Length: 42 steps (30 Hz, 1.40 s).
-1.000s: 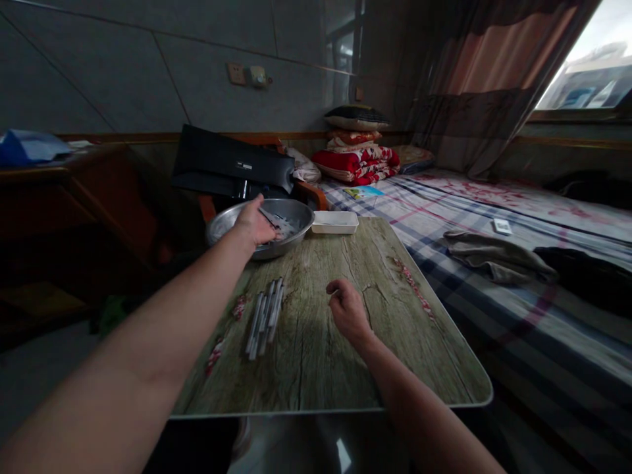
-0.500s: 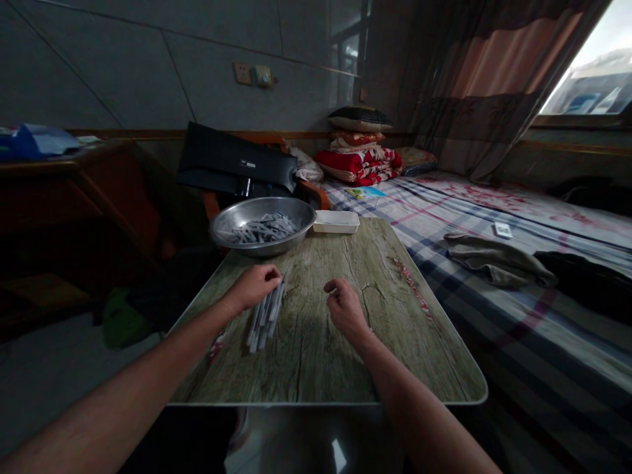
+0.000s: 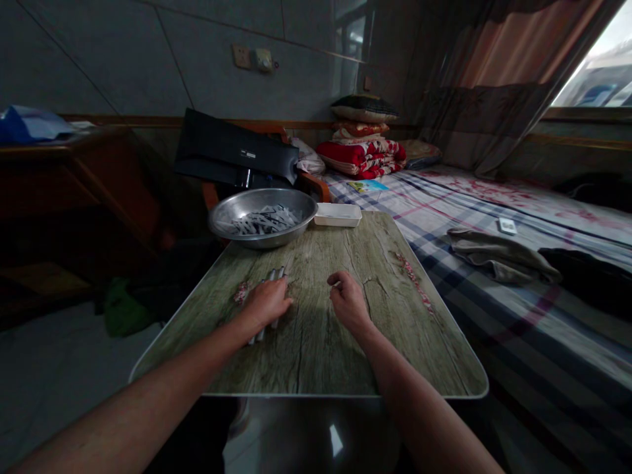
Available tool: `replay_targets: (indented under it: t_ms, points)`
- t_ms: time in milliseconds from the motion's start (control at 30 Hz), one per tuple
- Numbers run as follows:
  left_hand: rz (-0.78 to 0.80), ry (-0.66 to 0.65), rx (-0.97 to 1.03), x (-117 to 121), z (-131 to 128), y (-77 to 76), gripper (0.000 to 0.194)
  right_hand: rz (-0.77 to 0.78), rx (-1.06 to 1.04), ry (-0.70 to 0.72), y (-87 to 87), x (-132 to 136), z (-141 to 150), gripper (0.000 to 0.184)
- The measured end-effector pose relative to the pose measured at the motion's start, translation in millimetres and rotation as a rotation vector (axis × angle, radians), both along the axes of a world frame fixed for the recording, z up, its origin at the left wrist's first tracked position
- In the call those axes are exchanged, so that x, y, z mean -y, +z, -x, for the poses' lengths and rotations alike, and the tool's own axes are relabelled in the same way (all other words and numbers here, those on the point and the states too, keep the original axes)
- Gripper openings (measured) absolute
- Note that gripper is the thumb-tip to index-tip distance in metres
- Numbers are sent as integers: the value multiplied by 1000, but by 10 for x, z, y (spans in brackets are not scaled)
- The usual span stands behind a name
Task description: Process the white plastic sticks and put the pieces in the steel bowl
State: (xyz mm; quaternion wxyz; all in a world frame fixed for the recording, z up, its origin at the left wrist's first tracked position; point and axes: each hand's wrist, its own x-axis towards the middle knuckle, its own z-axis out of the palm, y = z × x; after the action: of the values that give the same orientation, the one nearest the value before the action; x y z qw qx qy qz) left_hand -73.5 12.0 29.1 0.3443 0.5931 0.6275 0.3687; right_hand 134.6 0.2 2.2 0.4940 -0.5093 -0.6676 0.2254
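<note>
My left hand (image 3: 266, 301) lies over a bundle of thin, greyish, see-through tubes (image 3: 275, 324) on the table's left half, its fingers closed round them and mostly hidden. Tube ends stick out beyond the hand and below it. To the right, apart from the bundle, my right hand (image 3: 347, 299) rests just over the table with curled fingers; anything in them is too small to make out. Behind the hands, a steel basin (image 3: 217, 227) holds a heap of similar pale, thin pieces (image 3: 269, 220).
The wood-patterned table (image 3: 320, 355) has a pale rim. A white tray (image 3: 338, 215) stands at its far edge by the basin. A black monitor (image 3: 232, 148) leans behind. Along the right runs a bed (image 3: 424, 217) with clothes (image 3: 498, 253) and folded bedding (image 3: 363, 155).
My left hand has come down from the far ends of the tubes onto their middle and closed round them. My right hand has barely moved. The view has shifted slightly.
</note>
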Motion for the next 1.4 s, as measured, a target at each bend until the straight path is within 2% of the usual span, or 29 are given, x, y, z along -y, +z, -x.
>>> replay_targets:
  t_ms: [133,300,367,467,533,633,733,867,933,1067,1167,1267,1400]
  points:
    - [19,21,135,-8,-50,-47,42,4,2,1,3,12,2,24]
    - [84,75,400,-10,-103,-64,42,10,-1,12,25,24,0,23]
    - [86,73,367,-5,-145,-34,41,49,-30,16,17,11,0,22]
    - [150,-10,283,17,-236,50,34,177,-152,58,-9,-12,7,15]
    - [254,-68,397,51,-306,107,25,292,-293,139,-29,-17,17,12]
    - [330,-73,665,117,-406,136,15,513,-539,337,-54,3,40,29]
    - [243,-28,739,168,-483,78,15,690,-649,523,-53,38,71,33]
    - [55,13,705,200,-549,-33,9,802,-632,622,11,77,96,14]
    - [37,14,737,222,-576,-59,11,792,-621,624,59,92,91,10]
    - [80,0,852,286,-635,-70,14,777,-601,661,118,116,75,17]
    - [84,-28,862,308,-661,-103,13,768,-560,589,101,128,97,15]
    - [4,-8,774,293,-644,-166,10,733,-510,506,57,133,145,21]
    - [-80,46,707,280,-623,-228,12,537,-468,493,-9,118,203,33]
